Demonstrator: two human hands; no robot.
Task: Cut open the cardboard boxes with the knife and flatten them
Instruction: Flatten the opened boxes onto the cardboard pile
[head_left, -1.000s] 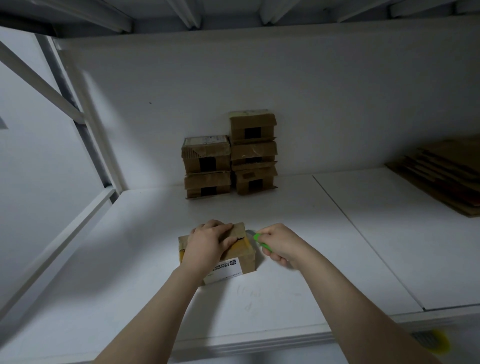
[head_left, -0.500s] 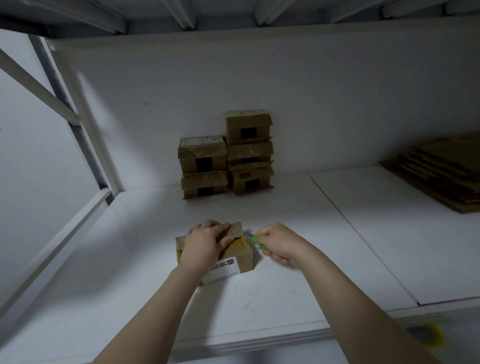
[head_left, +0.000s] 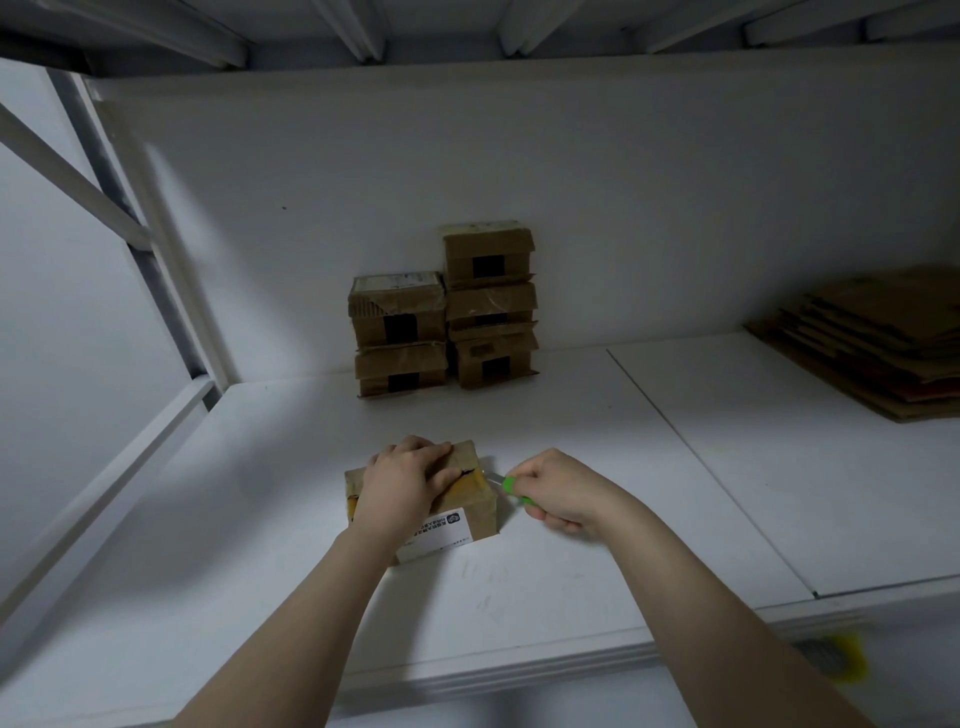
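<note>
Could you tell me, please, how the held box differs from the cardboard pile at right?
The held box stands box-shaped; the cardboard pile lies flat in sheets. The left hand holds the held box and the right hand holds the knife at its top edge; nothing touches the cardboard pile. The held box bears a white label; the cardboard pile shows none. Both are brown cardboard.

Nothing here can be read. The cardboard box (head_left: 470, 500) near the front edge of the tabletop (head_left: 260, 519) carries a white shipping label (head_left: 441, 526) on its near face, with a line of dark print and a small square logo (head_left: 453, 518) at its right end, all too small and blurred to make out. The stacked boxes (head_left: 488, 306) at the back edge bear pale top labels (head_left: 397, 280), equally illegible, and faint marks (head_left: 483, 577) on the tabletop just before the box form no clear characters.
</note>
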